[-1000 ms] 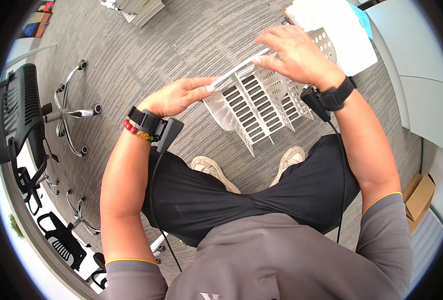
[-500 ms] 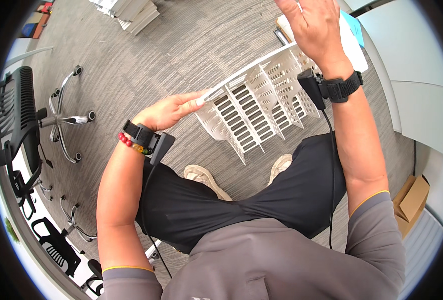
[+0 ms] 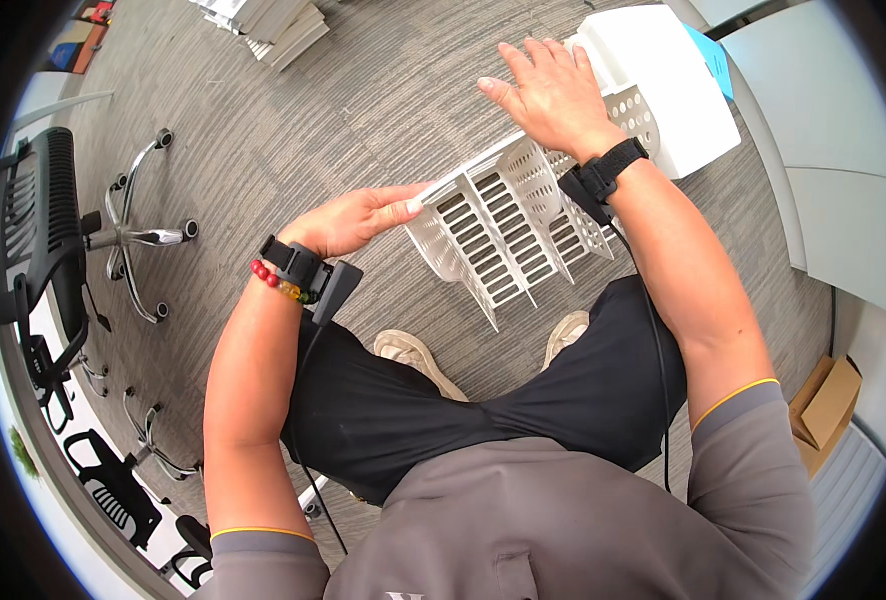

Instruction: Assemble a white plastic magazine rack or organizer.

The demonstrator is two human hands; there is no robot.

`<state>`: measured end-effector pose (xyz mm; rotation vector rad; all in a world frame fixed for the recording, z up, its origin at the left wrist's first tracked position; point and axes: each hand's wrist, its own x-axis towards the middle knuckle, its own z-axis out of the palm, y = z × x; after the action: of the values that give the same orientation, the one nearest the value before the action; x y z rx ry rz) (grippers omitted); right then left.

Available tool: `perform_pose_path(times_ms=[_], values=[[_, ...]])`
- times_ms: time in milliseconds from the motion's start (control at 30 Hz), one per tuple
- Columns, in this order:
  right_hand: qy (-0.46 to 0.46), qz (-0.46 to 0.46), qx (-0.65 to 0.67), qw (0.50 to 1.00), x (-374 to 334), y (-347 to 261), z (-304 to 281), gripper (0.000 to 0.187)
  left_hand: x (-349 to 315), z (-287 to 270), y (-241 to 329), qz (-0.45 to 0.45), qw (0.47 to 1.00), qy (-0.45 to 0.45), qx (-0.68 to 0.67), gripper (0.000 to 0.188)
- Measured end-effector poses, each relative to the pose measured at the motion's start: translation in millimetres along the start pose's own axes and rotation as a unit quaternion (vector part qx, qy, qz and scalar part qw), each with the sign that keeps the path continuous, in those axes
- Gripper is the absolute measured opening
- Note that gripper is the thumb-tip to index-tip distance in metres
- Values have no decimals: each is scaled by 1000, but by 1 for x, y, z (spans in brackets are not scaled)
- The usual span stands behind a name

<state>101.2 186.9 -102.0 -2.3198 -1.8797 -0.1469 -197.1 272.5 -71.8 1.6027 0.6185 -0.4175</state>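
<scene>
A white plastic file rack [image 3: 508, 225] with slotted, perforated dividers stands on the carpet in front of my shoes. My left hand [image 3: 358, 218] grips its left end panel, thumb on the near side and fingers behind. Over the rack's far edge, toward its right half, my right hand [image 3: 558, 100] is held with fingers spread and nothing in it. White sheets or folders [image 3: 678, 95] stand at the rack's right end, beyond my right wrist; whether they sit inside a compartment I cannot tell. A light-blue sheet [image 3: 708, 58] shows behind them.
Stacked books or papers [image 3: 278, 30] lie on the carpet at the far left. An office chair [image 3: 128, 235] with a chrome base stands to the left. White cabinets [image 3: 813, 150] line the right side, with an open cardboard box [image 3: 823, 415] near my right elbow.
My right hand has moved left and nearer, away from the white sheets, which now show more fully. My left hand keeps its grip, shifting slightly right along with the rack's left end.
</scene>
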Motion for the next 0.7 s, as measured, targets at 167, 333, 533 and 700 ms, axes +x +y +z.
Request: perform_pose_path(times_ms=[167,333,533,700], values=[[65,-9,244,968,11,30,-11,70,-1,-2,2,-25,999,-10,-29,67],[165,-1,268,949,4,45,-66,37,-1,-7,-3,-63,996,0,-58,73],[150,-6,176,973,-7,84,-61,37,5,-10,-5,-32,998,-4,-45,84],[37,76,220,972,-21,126,-41,57,3,-1,42,-152,987,-55,8,73]])
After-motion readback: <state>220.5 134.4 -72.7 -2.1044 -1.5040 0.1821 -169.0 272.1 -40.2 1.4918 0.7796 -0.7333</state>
